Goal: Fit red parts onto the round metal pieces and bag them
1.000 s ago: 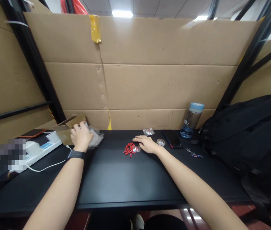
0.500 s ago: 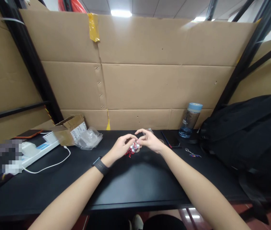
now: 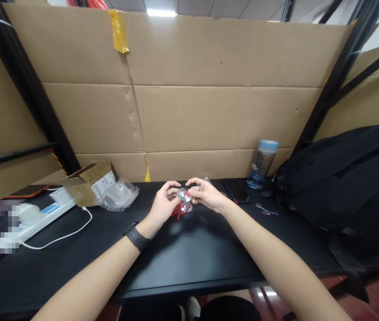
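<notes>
Above the black tabletop (image 3: 189, 267), my right hand (image 3: 206, 195) pinches a small shiny round disc (image 3: 184, 194) with red on it between thumb and fingers. My left hand (image 3: 165, 206) curls at the disc's left side, its fingers closed around red cord (image 3: 177, 211). A second shiny round piece (image 3: 186, 207) hangs just below the first, close to the cord. Exactly how the discs and cord join is too small to tell.
At the left are an opened carton (image 3: 90, 185), crumpled clear plastic (image 3: 121, 195) and a white power strip (image 3: 43, 219) with a cable. To the right are a bottle (image 3: 262, 165), a phone (image 3: 238, 192), a small charm (image 3: 268, 212) and a black backpack (image 3: 346, 187).
The fingertips of my hands have moved apart, and the upper disc now shows between them. The view has shifted slightly.
</notes>
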Motion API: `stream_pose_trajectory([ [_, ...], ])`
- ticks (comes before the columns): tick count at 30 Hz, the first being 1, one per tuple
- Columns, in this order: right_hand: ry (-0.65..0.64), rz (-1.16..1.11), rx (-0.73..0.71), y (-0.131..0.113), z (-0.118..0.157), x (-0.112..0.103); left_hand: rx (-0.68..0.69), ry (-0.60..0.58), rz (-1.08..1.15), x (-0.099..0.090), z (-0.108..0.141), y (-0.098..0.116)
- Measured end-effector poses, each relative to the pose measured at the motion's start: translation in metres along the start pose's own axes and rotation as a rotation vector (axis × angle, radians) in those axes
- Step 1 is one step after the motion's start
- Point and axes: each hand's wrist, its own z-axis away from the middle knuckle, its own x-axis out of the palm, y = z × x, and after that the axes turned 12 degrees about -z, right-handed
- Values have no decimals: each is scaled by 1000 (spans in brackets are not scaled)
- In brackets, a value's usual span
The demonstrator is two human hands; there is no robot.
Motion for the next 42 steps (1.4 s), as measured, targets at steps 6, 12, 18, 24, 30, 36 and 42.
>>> stream_pose_trajectory([
  [6,-14,17,-38,-15,3,-4,-6,18,-83,-4,-2,-2],
  [12,26,52,-45,1,0,4,4,-80,-138,-4,-2,-3],
  [18,33,40,-31,-2,2,9,86,-26,-163,-5,-1,-4],
  [24,-34,-5,-35,-8,2,4,136,-30,-393,-8,2,3],
  [30,21,60,-116,-31,4,-25,304,-15,-790,-15,2,12],
  [36,292,616,-100,-58,20,-94,248,-182,-1172,-37,-5,-2],
  [42,325,1005,232,-47,30,-139,368,-298,-1157,-26,-2,-10],
])
